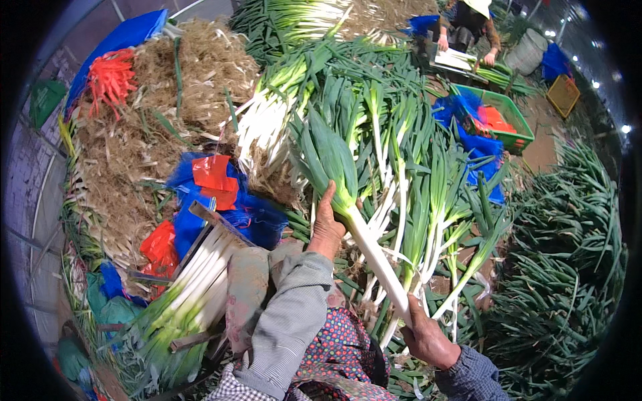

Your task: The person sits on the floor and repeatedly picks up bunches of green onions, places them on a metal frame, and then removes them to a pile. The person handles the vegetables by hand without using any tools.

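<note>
A thick leek (374, 250) slants across the middle, its green leaves up to the left and its white shank down to the right. My left hand (328, 224) is closed round it just below the leaves. At the lower white end my right hand (429, 337) grips it, thumb along the shank; its other fingers are partly hidden. Behind and below lies a large heap of leeks (401, 167). By my left knee, a bundle of white-stemmed leeks (204, 271) rests in a wooden frame (212, 215).
Blue netting (257, 217) and red plastic strips (215, 179) lie left of centre, before a mound of cut roots (160, 100). Green leek tops (562, 267) pile up at right. A green crate (518, 137) stands farther back, near a co-worker (468, 27) handling leeks.
</note>
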`<state>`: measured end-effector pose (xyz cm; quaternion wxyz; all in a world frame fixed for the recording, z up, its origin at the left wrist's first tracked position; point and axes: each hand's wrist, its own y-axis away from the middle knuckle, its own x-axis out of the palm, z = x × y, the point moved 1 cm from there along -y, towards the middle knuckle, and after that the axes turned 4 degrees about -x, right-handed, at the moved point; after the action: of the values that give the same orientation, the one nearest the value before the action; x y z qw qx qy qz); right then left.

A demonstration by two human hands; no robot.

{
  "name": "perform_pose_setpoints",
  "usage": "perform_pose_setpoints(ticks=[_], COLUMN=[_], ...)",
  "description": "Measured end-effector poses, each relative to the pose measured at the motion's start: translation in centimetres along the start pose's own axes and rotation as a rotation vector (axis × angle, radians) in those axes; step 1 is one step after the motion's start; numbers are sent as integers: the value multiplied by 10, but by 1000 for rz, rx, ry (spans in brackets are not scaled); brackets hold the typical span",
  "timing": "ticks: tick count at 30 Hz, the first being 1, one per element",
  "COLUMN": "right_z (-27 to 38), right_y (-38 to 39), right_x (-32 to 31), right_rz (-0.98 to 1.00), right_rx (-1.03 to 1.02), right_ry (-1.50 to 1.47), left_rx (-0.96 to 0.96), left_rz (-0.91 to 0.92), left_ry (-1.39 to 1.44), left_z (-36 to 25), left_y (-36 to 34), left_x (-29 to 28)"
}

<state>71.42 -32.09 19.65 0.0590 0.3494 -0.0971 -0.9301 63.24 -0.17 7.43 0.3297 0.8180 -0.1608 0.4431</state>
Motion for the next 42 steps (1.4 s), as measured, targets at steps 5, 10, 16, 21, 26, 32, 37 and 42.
perform_pose_setpoints(ticks=[5,10,16,21,26,32,37,42], right_z=[9,47,168,245,224,181,170,159], right_y=[-18,-117,-281,-383,-439,-498,-528,-532], right_x=[-7,-17,41,176,293,346,359,365], right_rz=[-115,-173,-190,-160,102,101,64,139], right_rx=[-243,-341,-886,-1206,-1213,-1280,-1304,-1232], right_ry=[239,428,372,478,582,746,758,843], left_rx=[111,394,973,1284,1056,906,279,455], left_rz=[141,367,88,-297,-529,-618,-1046,-1341], left_ry=[81,59,-61,-1,315,346,-96,-2291], left_z=[-85,-231,-364,-392,-329,-319,-331,-346], left_y=[45,144,349,466,481,435,432,400], left_x=[16,3,-72,-202,-338,-403,-364,-342])
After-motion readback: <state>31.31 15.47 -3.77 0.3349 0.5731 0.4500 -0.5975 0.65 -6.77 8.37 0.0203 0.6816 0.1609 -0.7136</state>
